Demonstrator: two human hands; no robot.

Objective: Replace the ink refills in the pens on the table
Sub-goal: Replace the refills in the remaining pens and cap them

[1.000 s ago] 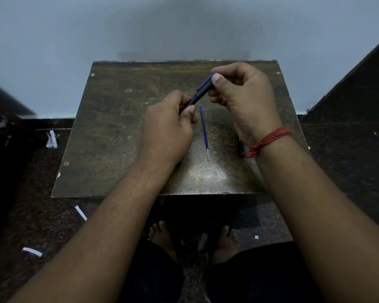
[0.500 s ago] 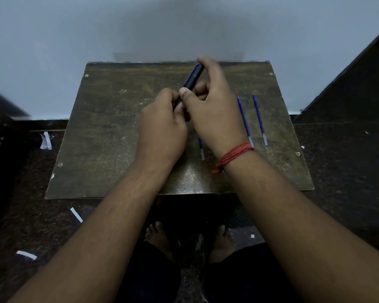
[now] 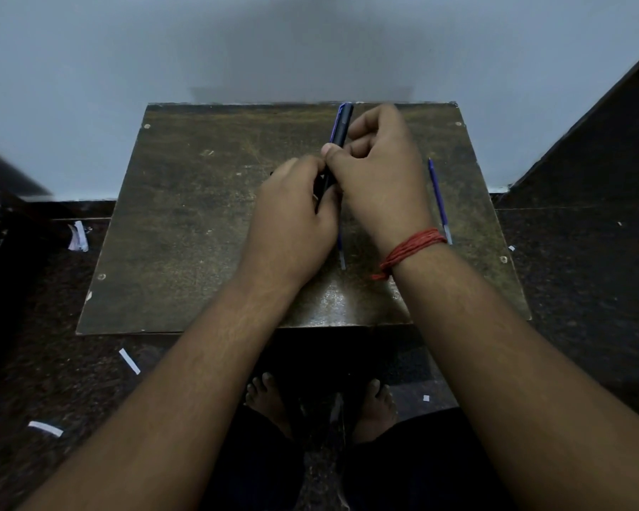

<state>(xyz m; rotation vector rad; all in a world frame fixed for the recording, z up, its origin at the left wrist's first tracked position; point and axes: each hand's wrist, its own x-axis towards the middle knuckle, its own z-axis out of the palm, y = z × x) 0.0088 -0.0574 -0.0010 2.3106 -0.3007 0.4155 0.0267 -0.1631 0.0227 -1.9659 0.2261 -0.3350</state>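
Pen (image 3: 342, 125), dark with a blue clip, is held above the middle of the table (image 3: 185, 223), tilted so that its upper end points away from the person toward the far edge. Head view: the right hand (image 3: 380, 175) grips the upper part of the pen, thumb and curled fingers wrapped round the barrel; a red thread band (image 3: 410, 248) circles that wrist. The left hand (image 3: 292, 219) pinches the lower end of the pen, its fingers curled, and touches the right hand at the thumbs. The pen's lower end is hidden between the two hands. One blue refill (image 3: 341, 252) lies on the table beneath the hands, only its near end showing between the wrists. A second blue refill (image 3: 438, 199) lies just to the right of the right hand, apart from it. White paper scraps (image 3: 129, 360) lie on the dark floor (image 3: 587, 289).
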